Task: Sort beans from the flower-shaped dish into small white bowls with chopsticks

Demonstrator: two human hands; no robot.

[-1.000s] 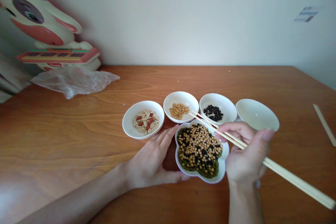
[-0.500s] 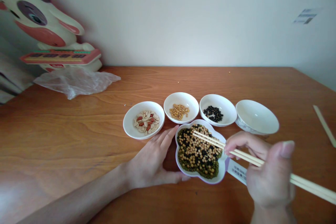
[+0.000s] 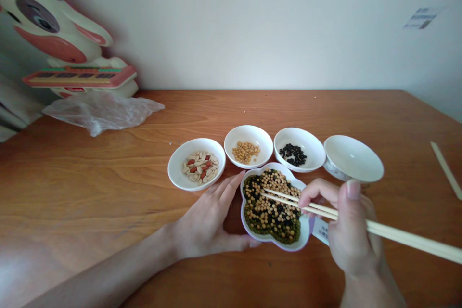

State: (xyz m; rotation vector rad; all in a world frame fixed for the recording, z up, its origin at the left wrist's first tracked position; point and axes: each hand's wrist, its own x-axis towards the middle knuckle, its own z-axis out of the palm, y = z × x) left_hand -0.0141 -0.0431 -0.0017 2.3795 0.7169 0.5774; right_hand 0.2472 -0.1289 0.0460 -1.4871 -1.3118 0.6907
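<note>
A white flower-shaped dish [image 3: 306,231] holds mixed yellow, black and green beans. My left hand [image 3: 209,221] rests flat on the table with its fingers spread against the dish's left rim. My right hand [image 3: 346,226] grips a pair of wooden chopsticks [image 3: 361,224], whose tips lie over the beans in the middle of the dish. Behind the dish stand three small white bowls: one with peanuts [image 3: 197,169], one with yellow beans [image 3: 248,147] and one with black beans [image 3: 299,149].
An empty white bowl [image 3: 352,160] stands at the right of the row. A paper label [image 3: 323,231] lies by the dish under my right hand. A chopstick sleeve [image 3: 446,171] lies far right. A crumpled plastic bag [image 3: 101,110] and a cartoon figure [image 3: 57,33] sit back left.
My right hand drew the chopsticks back from the black-bean bowl and lowered their tips onto the mixed beans in the flower dish. My left hand stayed put.
</note>
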